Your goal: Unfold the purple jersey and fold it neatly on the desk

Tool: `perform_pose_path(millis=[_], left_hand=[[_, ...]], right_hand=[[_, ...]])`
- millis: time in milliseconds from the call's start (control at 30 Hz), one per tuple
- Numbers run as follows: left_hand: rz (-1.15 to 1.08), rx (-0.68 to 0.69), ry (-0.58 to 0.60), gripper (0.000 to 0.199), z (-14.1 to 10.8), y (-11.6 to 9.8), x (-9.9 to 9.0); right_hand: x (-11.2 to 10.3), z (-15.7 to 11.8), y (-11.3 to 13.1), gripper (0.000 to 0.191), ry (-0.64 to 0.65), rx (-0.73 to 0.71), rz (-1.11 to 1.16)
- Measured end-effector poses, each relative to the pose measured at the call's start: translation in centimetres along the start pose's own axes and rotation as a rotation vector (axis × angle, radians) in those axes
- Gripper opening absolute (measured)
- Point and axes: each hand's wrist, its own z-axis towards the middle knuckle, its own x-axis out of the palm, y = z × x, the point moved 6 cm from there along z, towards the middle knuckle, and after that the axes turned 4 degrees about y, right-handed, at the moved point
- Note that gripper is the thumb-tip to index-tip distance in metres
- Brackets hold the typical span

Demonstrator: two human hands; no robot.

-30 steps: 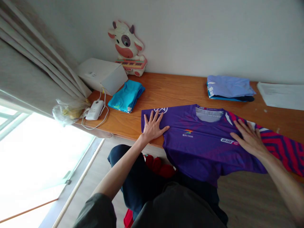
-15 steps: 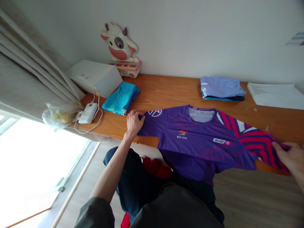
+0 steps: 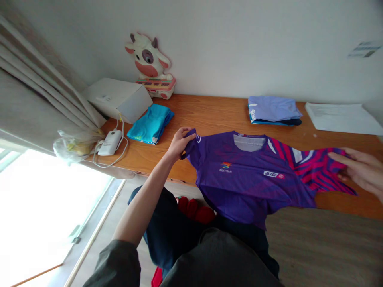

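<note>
A purple shirt (image 3: 239, 171) lies front side up across the wooden table (image 3: 206, 111), its lower part hanging over the front edge toward my lap. My left hand (image 3: 181, 142) pinches the end of the plain purple sleeve, which is lifted and bent inward. At the right, my right hand (image 3: 356, 165) grips the end of the sleeve with pink and purple stripes, and that sleeve is raised a little off the wood.
Behind the shirt are a folded lilac garment (image 3: 275, 109) and papers (image 3: 341, 117). At left are a folded blue garment (image 3: 151, 123), a white box (image 3: 121, 97), a cow toy keyboard (image 3: 151, 67), a white device with cables (image 3: 110, 142) and a plastic bag (image 3: 76, 145).
My left hand has moved right and up, carrying its sleeve end inward. My right hand has raised the striped sleeve and shifted slightly left.
</note>
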Motion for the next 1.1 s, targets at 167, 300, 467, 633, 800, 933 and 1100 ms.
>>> perform_pose_path(millis=[167,300,467,633,800,933,1100], left_hand=[[-0.105,0.171,0.498,0.069,-0.2,-4.0,8.8],[0.196,0.342,0.389,0.048,-0.8,-0.6,10.5],[0.825,0.443,0.326,0.049,-3.0,4.6,13.3],[1.222,0.434,0.295,0.065,-2.8,6.7,13.8],[1.296,0.437,0.221,0.064,-1.7,6.9,12.1],[1.314,0.377,0.146,0.066,-1.5,6.8,11.1],[1.358,0.324,0.088,0.067,-1.9,6.1,10.3]], right_hand=[[5.8,-0.8,6.8,0.059,0.360,-0.081,0.368],[8.2,-0.6,4.8,0.045,0.187,-0.188,0.105],[14.3,-1.2,3.6,0.042,0.162,-0.496,-0.292],[18.1,-1.7,2.5,0.067,0.081,-0.450,-0.630],[16.7,-0.8,-0.9,0.077,-0.041,-0.273,-0.747],[15.4,0.2,-2.8,0.082,-0.033,-0.148,-0.739],[14.1,0.2,-3.1,0.084,-0.057,-0.097,-0.720]])
